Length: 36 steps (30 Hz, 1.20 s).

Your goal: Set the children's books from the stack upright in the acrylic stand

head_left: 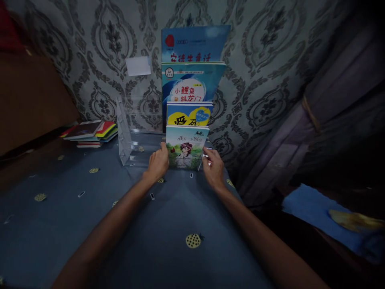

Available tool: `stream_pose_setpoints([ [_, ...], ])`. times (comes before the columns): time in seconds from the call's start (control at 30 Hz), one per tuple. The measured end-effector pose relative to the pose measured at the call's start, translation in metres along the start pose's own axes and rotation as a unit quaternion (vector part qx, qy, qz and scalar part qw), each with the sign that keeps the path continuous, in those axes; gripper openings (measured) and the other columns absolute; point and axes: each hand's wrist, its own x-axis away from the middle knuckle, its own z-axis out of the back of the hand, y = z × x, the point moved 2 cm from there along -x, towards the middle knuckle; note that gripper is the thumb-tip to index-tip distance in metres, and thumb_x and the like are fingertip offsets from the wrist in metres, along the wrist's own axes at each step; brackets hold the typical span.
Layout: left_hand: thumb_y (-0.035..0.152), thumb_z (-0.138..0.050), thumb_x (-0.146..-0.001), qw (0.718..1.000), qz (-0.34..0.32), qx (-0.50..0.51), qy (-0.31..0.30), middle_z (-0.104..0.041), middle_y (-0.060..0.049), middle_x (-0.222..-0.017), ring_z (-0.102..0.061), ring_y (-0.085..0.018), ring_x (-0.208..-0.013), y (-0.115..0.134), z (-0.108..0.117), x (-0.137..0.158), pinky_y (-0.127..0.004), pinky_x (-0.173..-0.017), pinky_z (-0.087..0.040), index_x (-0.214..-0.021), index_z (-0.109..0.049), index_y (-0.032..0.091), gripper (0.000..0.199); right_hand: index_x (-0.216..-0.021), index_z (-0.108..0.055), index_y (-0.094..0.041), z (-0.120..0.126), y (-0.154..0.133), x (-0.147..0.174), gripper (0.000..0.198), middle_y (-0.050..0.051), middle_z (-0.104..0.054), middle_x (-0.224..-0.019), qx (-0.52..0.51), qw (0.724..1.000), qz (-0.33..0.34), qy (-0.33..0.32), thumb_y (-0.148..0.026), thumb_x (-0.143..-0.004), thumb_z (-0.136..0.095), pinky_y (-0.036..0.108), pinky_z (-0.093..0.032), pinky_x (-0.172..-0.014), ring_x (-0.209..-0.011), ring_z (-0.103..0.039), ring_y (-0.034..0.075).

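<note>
A clear acrylic tiered rack [122, 134] stands against the wall, its right side filled with books in stepped rows. In the lowest front row is a light-green book [184, 146] with a drawn figure on its cover. My left hand [159, 161] is closed at this book's left edge, and my right hand [213, 166] pinches its right edge. Behind it rise a blue-and-yellow book [188, 114], a teal-blue book [189, 82] and a tall blue book [194, 44]. The fingertips behind the front book are partly hidden.
A loose stack of books [92, 132] lies left of the rack on the blue pineapple-print cloth [129, 241]. A white card [137, 66] is on the patterned wall. A grey curtain [279, 120] hangs at right, above a blue cloth [319, 212]. A brown box-like surface [33, 88] is at left.
</note>
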Motion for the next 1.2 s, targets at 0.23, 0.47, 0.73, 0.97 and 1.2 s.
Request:
stream_pose_setpoints([
  [0.23,0.009,-0.034,-0.098,1.0,-0.008,-0.018,-0.006,-0.073,-0.021,-0.107,-0.074,-0.031,-0.101,0.005,0.002,0.003,-0.037,-0.088,-0.055,-0.136,-0.041,0.007,0.039,-0.133,-0.068,-0.024,-0.006,0.003,0.005,0.049,0.011,-0.065,-0.113,0.021,1.0,0.016,0.009,-0.019,-0.088,-0.049,0.049,-0.056,-0.095,-0.109,-0.062,0.028],
  [0.47,0.003,-0.034,-0.094,1.0,-0.006,-0.008,-0.018,-0.072,-0.023,-0.111,-0.073,-0.031,-0.104,0.011,0.007,0.008,-0.038,-0.089,-0.055,-0.132,-0.043,0.008,0.039,-0.132,-0.068,-0.025,-0.011,0.004,0.007,0.049,0.011,-0.063,-0.111,0.024,0.999,0.017,0.03,-0.018,-0.087,-0.048,0.051,-0.057,-0.091,-0.107,-0.062,0.03],
  [0.73,0.002,-0.033,-0.095,1.0,-0.014,0.003,-0.026,-0.069,-0.022,-0.117,-0.072,-0.03,-0.107,0.011,0.009,0.009,-0.037,-0.091,-0.055,-0.13,-0.041,0.011,0.037,-0.131,-0.068,-0.022,-0.013,0.006,0.007,0.049,0.011,-0.061,-0.11,0.023,0.999,0.01,0.034,-0.018,-0.085,-0.05,0.048,-0.059,-0.087,-0.102,-0.063,0.028],
  [0.97,0.001,-0.037,-0.092,0.999,-0.013,0.026,-0.033,-0.07,-0.022,-0.117,-0.071,-0.031,-0.11,0.007,0.01,0.009,-0.039,-0.093,-0.054,-0.129,-0.042,0.012,0.039,-0.129,-0.069,-0.02,-0.012,0.006,0.007,0.049,0.013,-0.062,-0.112,0.015,0.999,0.001,0.039,-0.018,-0.083,-0.05,0.046,-0.059,-0.085,-0.104,-0.064,0.029],
  [1.2,0.009,-0.036,-0.097,0.999,-0.031,0.025,-0.029,-0.072,-0.021,-0.11,-0.072,-0.033,-0.108,-0.002,0.005,0.003,-0.041,-0.089,-0.055,-0.132,-0.042,0.009,0.035,-0.131,-0.068,-0.019,-0.007,0.007,0.005,0.049,0.013,-0.063,-0.117,0.011,1.0,-0.013,0.013,-0.02,-0.085,-0.05,0.043,-0.059,-0.086,-0.109,-0.064,0.028],
])
